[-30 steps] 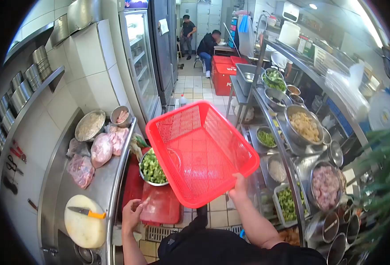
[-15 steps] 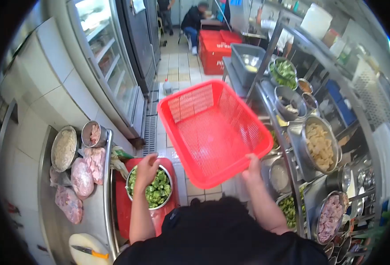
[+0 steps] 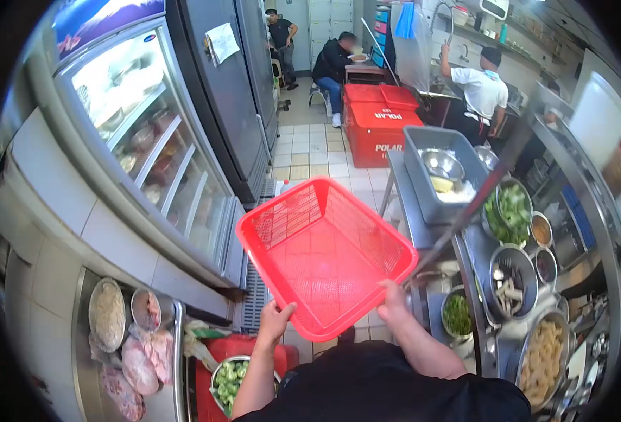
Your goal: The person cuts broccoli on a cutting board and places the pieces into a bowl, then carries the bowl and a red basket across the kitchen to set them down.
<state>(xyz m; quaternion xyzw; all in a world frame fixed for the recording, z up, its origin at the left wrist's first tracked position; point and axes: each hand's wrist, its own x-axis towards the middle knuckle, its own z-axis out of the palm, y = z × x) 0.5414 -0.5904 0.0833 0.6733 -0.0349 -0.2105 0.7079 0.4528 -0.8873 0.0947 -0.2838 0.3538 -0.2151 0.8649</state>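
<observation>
A red plastic basket (image 3: 324, 271) with mesh walls is held in front of my body, and nothing lies in it. My left hand (image 3: 275, 325) grips its near left rim, thumb over the edge. On the near right rim my right hand (image 3: 393, 304) is closed, with the fingers partly hidden under the basket. Below my left arm stands a metal bowl (image 3: 215, 401) of cut green vegetables (image 3: 230, 380), on a red surface (image 3: 288, 359).
At left, a steel counter (image 3: 176, 352) carries bagged meat (image 3: 140, 367) and a bowl of pale food (image 3: 106, 313). A glass-door fridge (image 3: 148, 133) stands beyond. Steel shelving (image 3: 490, 344) with food bowls lines the right. Red coolers (image 3: 377, 126) and several people (image 3: 480, 91) are farther off.
My left hand has come from above the vegetable bowl to the basket's rim. The basket now sits lower in view. My view has tipped up toward the aisle.
</observation>
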